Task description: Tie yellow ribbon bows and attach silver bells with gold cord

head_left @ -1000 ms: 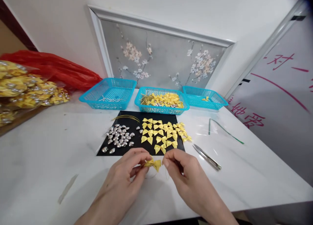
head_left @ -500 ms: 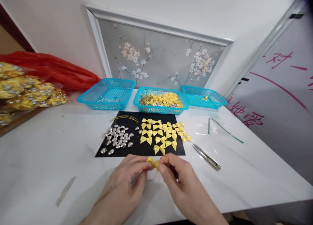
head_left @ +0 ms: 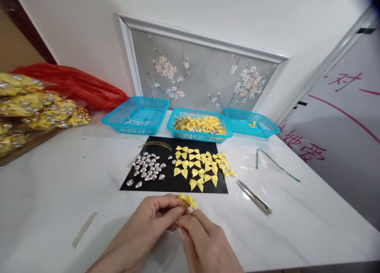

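My left hand (head_left: 151, 221) pinches a small yellow ribbon bow (head_left: 187, 199) at its fingertips, just in front of the black mat (head_left: 166, 182). My right hand (head_left: 202, 241) sits under and behind the bow, fingertips pressed against the left fingers at its base. What the right fingers grip is hidden. On the mat lie several yellow bows (head_left: 200, 165) at the right and several silver heart charms (head_left: 147, 168) at the left, with thin gold wires (head_left: 156, 145) at the far edge.
Three blue baskets stand at the back: left (head_left: 137, 115), middle (head_left: 199, 124) with bows, right (head_left: 251, 123). Metal tweezers (head_left: 254, 198) lie right of the mat. Bags of finished pieces (head_left: 35, 107) and red plastic (head_left: 74, 85) sit at the left. A clear green-edged bag (head_left: 273, 162) lies at the right.
My right hand moved from beside the bow to below it, closing against my left fingers. The bow now sticks up above both hands. The view shifted slightly right.
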Available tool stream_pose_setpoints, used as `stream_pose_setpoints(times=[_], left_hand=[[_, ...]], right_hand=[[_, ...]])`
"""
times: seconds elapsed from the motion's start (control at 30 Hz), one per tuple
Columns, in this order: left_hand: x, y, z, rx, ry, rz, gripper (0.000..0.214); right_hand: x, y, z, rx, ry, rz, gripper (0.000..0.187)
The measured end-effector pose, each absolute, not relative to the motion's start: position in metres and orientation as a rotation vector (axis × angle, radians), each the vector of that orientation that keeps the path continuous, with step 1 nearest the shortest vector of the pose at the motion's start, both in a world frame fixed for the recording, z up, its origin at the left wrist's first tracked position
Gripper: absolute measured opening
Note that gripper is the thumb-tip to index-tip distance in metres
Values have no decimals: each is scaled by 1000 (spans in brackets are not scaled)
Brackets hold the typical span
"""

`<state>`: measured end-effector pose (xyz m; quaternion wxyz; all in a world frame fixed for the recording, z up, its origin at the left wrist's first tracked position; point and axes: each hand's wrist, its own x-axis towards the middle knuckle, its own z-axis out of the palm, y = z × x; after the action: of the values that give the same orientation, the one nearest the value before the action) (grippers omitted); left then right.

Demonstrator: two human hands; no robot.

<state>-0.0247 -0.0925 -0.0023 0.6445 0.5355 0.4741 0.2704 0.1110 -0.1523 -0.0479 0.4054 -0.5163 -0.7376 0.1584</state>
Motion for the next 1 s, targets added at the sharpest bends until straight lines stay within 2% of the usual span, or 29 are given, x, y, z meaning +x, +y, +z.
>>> stream_pose_setpoints(times=[0.17, 0.23, 0.33, 0.4, 0.6, 0.73, 0.83, 1.0], left_hand=[[-25, -93, -4, 1404, 1060, 669, 17], [-26, -94, -4, 1465, 1011, 668, 19], [-27, -94, -4, 1503, 990, 629, 22], [-29, -94, -6, 1496, 1011, 605, 21], [-27, -92, -11, 1436, 1062, 615, 16], [-26, -93, -14, 1441, 1089, 604, 16], [-27, -94, -15, 1464, 1111, 587, 17], [-29, -95, -14, 1464, 1093, 588, 19]], right_hand=[[126, -152, -25, -1310, -1882, 587, 53], [130, -147, -23, -1310, -1841, 633, 49], [132, -137, -28, -1309, -1723, 714, 26], [132, -131, -33, -1309, -1675, 730, 20], [136, -128, -43, -1354, -1747, 575, 22], [136, -136, -44, -1339, -1733, 454, 30], [132, -137, -41, -1294, -1705, 414, 26], [129, -128, -47, -1330, -1733, 184, 31]])
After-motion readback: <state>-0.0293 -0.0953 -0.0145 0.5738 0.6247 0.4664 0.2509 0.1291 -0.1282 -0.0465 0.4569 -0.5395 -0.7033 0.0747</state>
